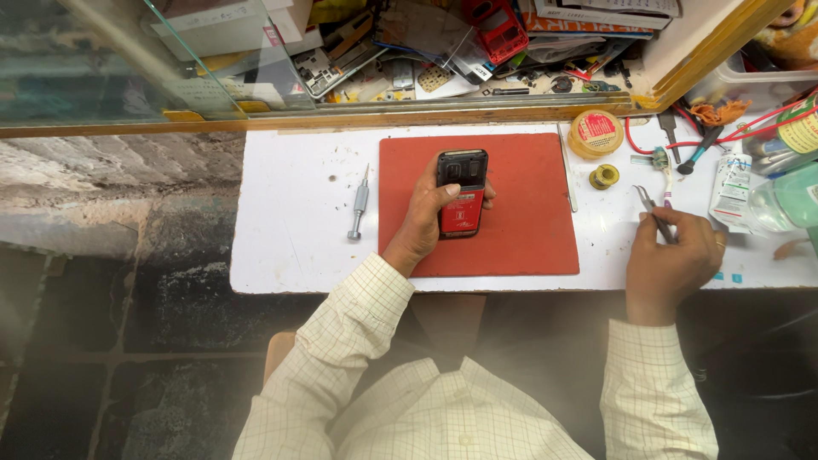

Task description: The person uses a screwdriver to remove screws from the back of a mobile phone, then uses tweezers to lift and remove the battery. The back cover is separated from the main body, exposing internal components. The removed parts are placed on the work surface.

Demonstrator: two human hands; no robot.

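Note:
My left hand (pixel 423 217) grips a phone (pixel 461 192) with its back cover off, red inside and black at the top, over a red work mat (pixel 520 213) on a white tabletop (pixel 290 221). The thumb lies across the phone's middle. To the right, off the mat, my right hand (pixel 671 260) holds thin metal tweezers (pixel 653 211), tips pointing away from me.
A small silver screwdriver (pixel 359 204) lies left of the mat. Solder spools (pixel 596 133), a toothbrush (pixel 664 170), pliers (pixel 700 146), red wires and bottles (pixel 788 196) crowd the right side. A cluttered shelf behind a wooden rail (pixel 341 117) and a glass panel (pixel 102 60) stand at the back.

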